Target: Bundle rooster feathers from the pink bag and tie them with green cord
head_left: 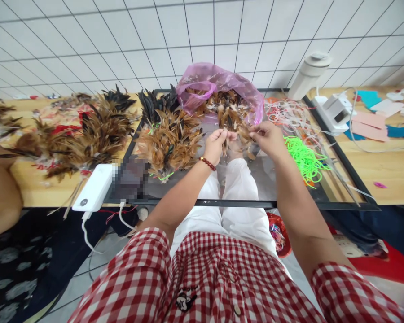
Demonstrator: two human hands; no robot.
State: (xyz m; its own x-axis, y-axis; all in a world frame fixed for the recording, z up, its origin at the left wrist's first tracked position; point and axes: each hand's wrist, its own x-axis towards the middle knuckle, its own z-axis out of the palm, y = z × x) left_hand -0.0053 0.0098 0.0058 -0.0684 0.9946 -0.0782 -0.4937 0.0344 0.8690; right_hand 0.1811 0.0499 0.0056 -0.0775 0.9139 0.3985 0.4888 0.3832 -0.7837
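My left hand (215, 146), a beaded bracelet at its wrist, pinches a small brown feather (225, 147) above the see-through panel. Just to the right, fingers of my right hand (268, 138) are closed on another brown feather (245, 134). Behind both hands a pink-purple plastic bag (237, 76) lies open, with brown and dark feathers (222, 101) spilling from its mouth. A heap of brown feather bunches (171, 139), some tied with green cord, lies left of my left hand. Bright green cords (303, 159) are piled to the right of my right hand.
A black frame (222, 203) edges the panel. Pale strips (289, 112), a white bottle (309, 76) and a white power strip (326, 116) stand right. Left are a power bank (94, 186), a blurred-out phone (131, 177), more feathers (97, 130) and another person's arm (2, 193).
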